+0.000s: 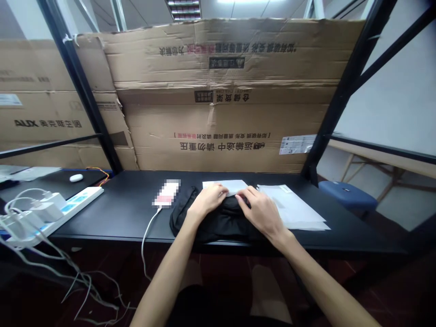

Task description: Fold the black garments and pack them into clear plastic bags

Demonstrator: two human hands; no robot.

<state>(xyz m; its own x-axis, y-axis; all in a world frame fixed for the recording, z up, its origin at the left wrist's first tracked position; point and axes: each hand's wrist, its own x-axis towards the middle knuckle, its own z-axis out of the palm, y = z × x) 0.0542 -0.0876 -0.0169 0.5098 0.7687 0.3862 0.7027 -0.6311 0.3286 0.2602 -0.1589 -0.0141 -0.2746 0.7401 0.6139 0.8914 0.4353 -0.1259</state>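
A thin white sheet (235, 183), paper or plastic, lies at the back of a crumpled black cloth item (221, 225) on the black desk. My left hand (210, 198) rests over the cloth, its curled fingers closed on the sheet's near edge. From the other side my right hand (261, 209) pinches that edge between thumb and fingers. The cloth spreads under both hands, so its kind is hard to tell. Right beside my right hand is a stack of white, partly see-through sheets or flat bags (296, 209).
A phone-like device (166, 193), blurred out, lies to the left with a white cable (147, 231) hanging over the desk edge. Farther left is a power strip (76, 204) full of chargers. Cardboard (218, 113) walls the back; a blue stool (347, 195) stands at right.
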